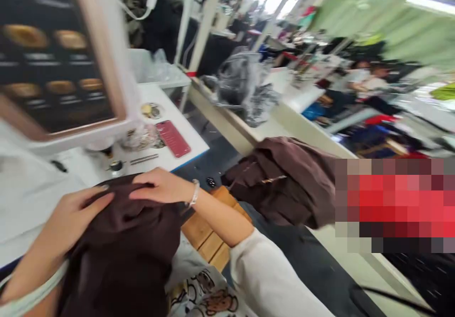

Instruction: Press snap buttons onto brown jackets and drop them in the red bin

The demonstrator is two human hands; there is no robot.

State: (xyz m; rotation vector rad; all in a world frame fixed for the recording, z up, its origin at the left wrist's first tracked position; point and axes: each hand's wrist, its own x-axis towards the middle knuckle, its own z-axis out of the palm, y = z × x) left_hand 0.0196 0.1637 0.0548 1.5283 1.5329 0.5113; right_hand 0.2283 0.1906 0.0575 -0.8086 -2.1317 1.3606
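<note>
Dark brown cloth [124, 255] hangs from both hands over my lap, its upper edge at the border of the white table. My left hand [76, 215] pinches that edge on the left, thumb and fingers closed on the fabric. A short way to the right, my right hand [161, 186] grips the same edge, its fingertips pointing left. Between the two hands the fabric is bunched in small folds.
On the white table [192, 139] lie a red phone [173, 138], metal tweezers [144, 159] and small parts. A framed board [53, 51] stands at the left. More brown cloth [284, 179] rests on a ledge at right, above a wooden stool [208, 227].
</note>
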